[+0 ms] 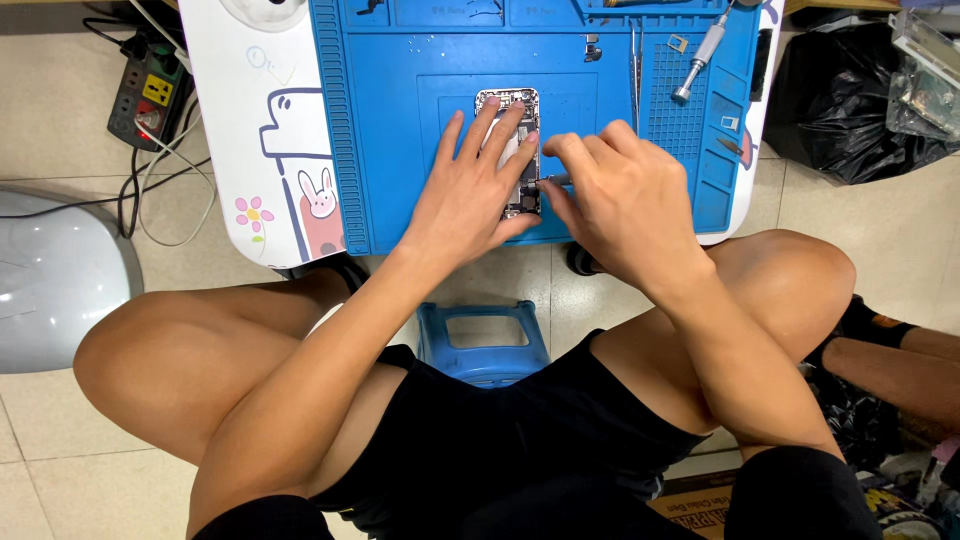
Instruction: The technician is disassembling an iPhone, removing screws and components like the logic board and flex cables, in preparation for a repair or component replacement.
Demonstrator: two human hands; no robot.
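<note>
An opened phone [507, 101] with its insides exposed lies on a blue work mat [420, 120]. My left hand [470, 190] rests flat on the phone, fingers spread over it and holding it down. My right hand [625, 195] is closed around a small screwdriver [550, 182], whose tip meets the phone's right side near the lower half. Most of the phone is hidden under my hands.
The mat covers a small white table [240, 150] with cartoon drawings. A silver screwdriver [698, 62] and tweezers [634, 60] lie on the mat's right side. A power strip [148, 95] sits on the floor at left, a black bag [850, 90] at right, a blue stool [485, 340] below.
</note>
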